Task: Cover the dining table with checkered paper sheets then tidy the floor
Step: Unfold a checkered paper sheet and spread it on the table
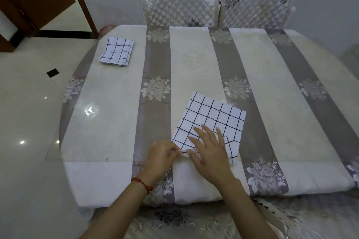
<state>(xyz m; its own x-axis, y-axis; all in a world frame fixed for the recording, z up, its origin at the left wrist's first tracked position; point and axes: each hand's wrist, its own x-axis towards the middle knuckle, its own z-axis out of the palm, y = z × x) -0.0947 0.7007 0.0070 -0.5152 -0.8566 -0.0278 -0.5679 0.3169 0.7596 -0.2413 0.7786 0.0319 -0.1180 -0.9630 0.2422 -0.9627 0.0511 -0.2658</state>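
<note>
White checkered paper sheet (210,120) under two hands at the near edge of the dining table (108,122).

The folded sheet, white with dark grid lines, lies tilted on the cream and grey striped cloth, close to the person. The left hand (162,158), with a red string (142,183) on its wrist, pinches the sheet's near left corner between thumb and fingertips. The right hand (210,153) rests flat on the sheet's lower part with fingers spread and straight, gripping nothing. A second folded checkered sheet (117,51) lies well apart at the table's far left corner. Two quilted chairs (181,7) stand side by side behind the far edge. A glossy pale floor (25,106) shows to the left.
</note>
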